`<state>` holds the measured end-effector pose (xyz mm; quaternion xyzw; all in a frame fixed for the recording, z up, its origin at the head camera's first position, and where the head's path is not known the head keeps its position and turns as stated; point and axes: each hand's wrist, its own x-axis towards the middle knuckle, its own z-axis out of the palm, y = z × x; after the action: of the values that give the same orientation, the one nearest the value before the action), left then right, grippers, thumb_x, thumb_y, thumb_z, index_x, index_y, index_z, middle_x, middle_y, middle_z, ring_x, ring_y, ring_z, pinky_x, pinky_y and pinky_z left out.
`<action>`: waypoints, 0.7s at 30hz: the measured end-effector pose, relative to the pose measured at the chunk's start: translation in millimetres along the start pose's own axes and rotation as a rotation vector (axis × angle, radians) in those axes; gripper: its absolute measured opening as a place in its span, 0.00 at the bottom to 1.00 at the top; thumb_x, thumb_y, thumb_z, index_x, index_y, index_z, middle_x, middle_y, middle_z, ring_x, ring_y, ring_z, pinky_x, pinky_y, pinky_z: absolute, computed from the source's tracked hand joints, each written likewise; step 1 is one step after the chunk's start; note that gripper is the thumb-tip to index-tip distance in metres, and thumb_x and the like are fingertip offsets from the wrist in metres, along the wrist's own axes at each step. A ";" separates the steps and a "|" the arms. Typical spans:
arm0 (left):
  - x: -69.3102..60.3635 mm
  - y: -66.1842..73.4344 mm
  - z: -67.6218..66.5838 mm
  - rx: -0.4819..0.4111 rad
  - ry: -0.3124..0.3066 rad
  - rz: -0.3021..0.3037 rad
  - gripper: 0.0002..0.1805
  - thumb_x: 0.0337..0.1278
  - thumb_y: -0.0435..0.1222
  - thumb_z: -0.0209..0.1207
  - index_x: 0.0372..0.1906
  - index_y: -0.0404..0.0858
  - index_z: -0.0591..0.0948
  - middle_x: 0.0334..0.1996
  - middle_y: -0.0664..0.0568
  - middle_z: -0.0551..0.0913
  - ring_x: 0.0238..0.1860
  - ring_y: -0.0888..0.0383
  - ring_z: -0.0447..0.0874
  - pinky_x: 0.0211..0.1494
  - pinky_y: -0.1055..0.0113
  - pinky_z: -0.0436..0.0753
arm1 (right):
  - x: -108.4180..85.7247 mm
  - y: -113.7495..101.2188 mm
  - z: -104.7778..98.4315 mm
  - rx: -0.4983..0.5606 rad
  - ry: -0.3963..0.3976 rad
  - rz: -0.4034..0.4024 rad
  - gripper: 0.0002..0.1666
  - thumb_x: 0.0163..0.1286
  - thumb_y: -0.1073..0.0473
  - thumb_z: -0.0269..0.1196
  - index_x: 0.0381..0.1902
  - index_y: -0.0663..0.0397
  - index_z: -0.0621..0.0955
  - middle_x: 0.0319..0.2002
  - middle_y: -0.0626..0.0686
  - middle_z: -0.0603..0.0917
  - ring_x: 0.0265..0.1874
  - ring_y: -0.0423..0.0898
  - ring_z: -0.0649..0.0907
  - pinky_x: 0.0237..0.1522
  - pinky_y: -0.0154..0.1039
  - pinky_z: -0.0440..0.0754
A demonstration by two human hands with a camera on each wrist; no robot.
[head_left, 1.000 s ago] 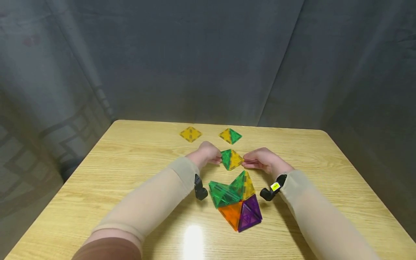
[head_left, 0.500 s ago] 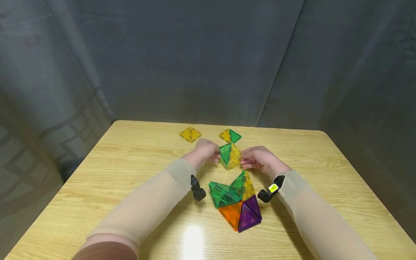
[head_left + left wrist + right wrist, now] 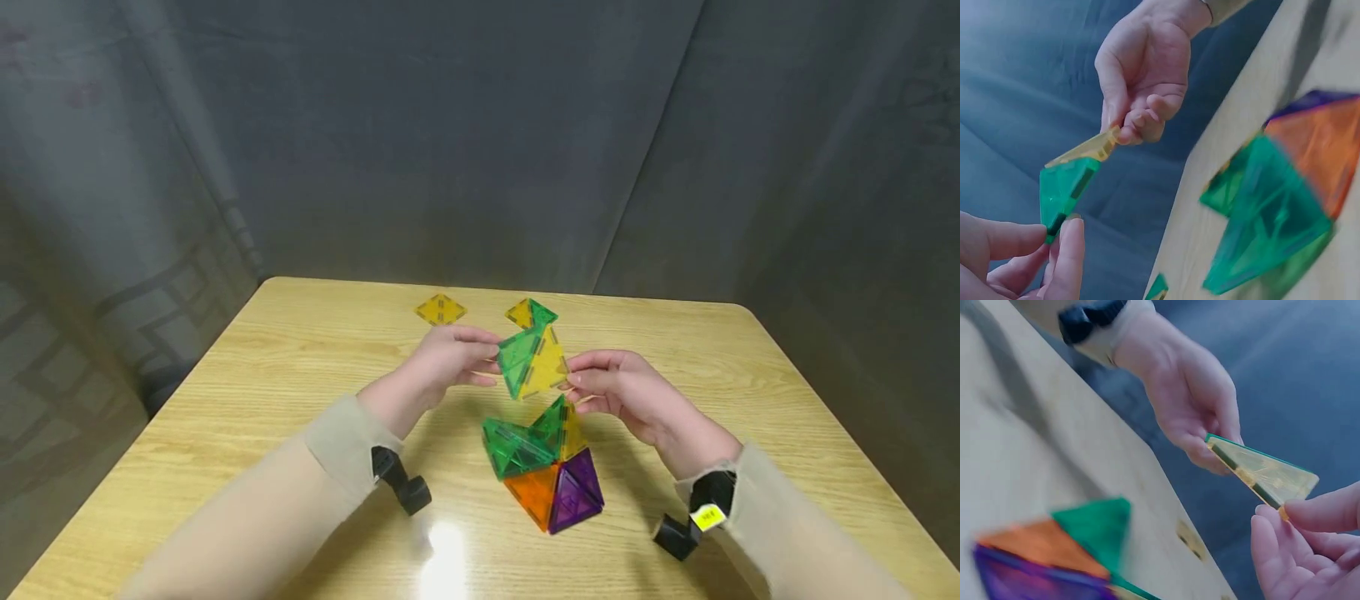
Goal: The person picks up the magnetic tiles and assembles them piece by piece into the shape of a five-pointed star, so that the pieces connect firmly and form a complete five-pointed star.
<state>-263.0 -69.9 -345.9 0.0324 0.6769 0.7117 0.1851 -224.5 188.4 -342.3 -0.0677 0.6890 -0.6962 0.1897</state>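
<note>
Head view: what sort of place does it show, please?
Perhaps an indoor play or recording corner: a wooden table, a dark curtain behind it, and the held green and yellow tiles.

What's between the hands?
The head view shows a translucent green plastic triangle, pinched by the left hand, and a translucent yellow plastic triangle, pinched by the right hand.

Glossy plastic tiles (image 3: 546,367), wood-grain table (image 3: 300,358)
</note>
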 end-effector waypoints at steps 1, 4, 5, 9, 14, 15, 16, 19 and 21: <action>-7.6 -0.9 0.9 -0.006 -0.018 0.004 0.13 0.65 0.26 0.58 0.52 0.26 0.81 0.38 0.41 0.84 0.36 0.50 0.86 0.42 0.58 0.87 | -7.6 1.2 3.4 0.011 -0.020 -0.006 0.08 0.70 0.69 0.59 0.45 0.65 0.80 0.33 0.54 0.85 0.31 0.45 0.86 0.36 0.37 0.87; -28.7 -6.8 3.3 -0.025 -0.078 0.014 0.13 0.65 0.25 0.57 0.51 0.23 0.80 0.34 0.43 0.84 0.33 0.53 0.86 0.42 0.57 0.87 | -28.2 9.5 12.7 0.043 -0.073 -0.016 0.06 0.70 0.69 0.60 0.44 0.62 0.79 0.33 0.55 0.86 0.30 0.45 0.86 0.36 0.37 0.87; -35.2 -9.8 3.5 -0.030 -0.093 0.008 0.12 0.64 0.25 0.58 0.51 0.23 0.79 0.33 0.44 0.83 0.32 0.53 0.85 0.41 0.58 0.88 | -34.4 13.0 15.6 0.056 -0.085 -0.012 0.06 0.69 0.69 0.61 0.44 0.61 0.78 0.33 0.55 0.86 0.30 0.45 0.86 0.36 0.38 0.87; -58.3 -29.8 6.2 -0.053 -0.125 -0.029 0.10 0.62 0.25 0.59 0.46 0.26 0.74 0.28 0.45 0.83 0.29 0.55 0.85 0.38 0.60 0.88 | -56.5 30.5 26.8 0.101 -0.100 0.029 0.09 0.69 0.67 0.62 0.41 0.59 0.72 0.33 0.56 0.86 0.29 0.44 0.86 0.34 0.38 0.87; -79.6 -57.8 11.7 -0.090 -0.125 -0.108 0.09 0.60 0.25 0.60 0.40 0.32 0.70 0.28 0.44 0.84 0.28 0.55 0.86 0.36 0.61 0.88 | -74.8 54.0 39.5 0.150 -0.099 0.106 0.14 0.67 0.66 0.64 0.36 0.55 0.67 0.33 0.57 0.86 0.27 0.44 0.86 0.32 0.37 0.87; -82.7 -62.8 12.9 -0.097 -0.124 -0.120 0.09 0.60 0.25 0.60 0.39 0.33 0.70 0.28 0.44 0.84 0.28 0.55 0.86 0.36 0.61 0.88 | -77.5 58.9 41.6 0.166 -0.102 0.123 0.14 0.67 0.66 0.64 0.36 0.54 0.67 0.34 0.58 0.86 0.27 0.44 0.86 0.31 0.37 0.87; -85.1 -67.2 14.1 -0.099 -0.120 -0.130 0.10 0.59 0.25 0.60 0.38 0.34 0.70 0.29 0.43 0.84 0.28 0.55 0.86 0.35 0.62 0.88 | -79.9 63.6 43.5 0.182 -0.104 0.138 0.14 0.67 0.66 0.64 0.36 0.54 0.66 0.34 0.58 0.86 0.28 0.45 0.86 0.31 0.37 0.87; -89.6 -77.5 17.0 -0.102 -0.105 -0.151 0.11 0.59 0.25 0.61 0.37 0.35 0.69 0.30 0.42 0.85 0.29 0.54 0.87 0.34 0.62 0.88 | -84.5 76.0 47.3 0.229 -0.110 0.187 0.15 0.67 0.67 0.64 0.35 0.54 0.66 0.33 0.58 0.86 0.28 0.46 0.87 0.30 0.36 0.87; -90.8 -82.3 18.6 -0.102 -0.093 -0.161 0.11 0.58 0.25 0.61 0.36 0.35 0.69 0.29 0.41 0.85 0.28 0.54 0.87 0.33 0.63 0.88 | -86.5 82.6 48.8 0.242 -0.106 0.210 0.14 0.68 0.67 0.63 0.34 0.53 0.67 0.33 0.58 0.87 0.28 0.46 0.87 0.29 0.36 0.86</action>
<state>-155.0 -78.9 -406.1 0.0013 0.6308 0.7258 0.2743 -113.5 175.5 -407.2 -0.0087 0.5926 -0.7458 0.3041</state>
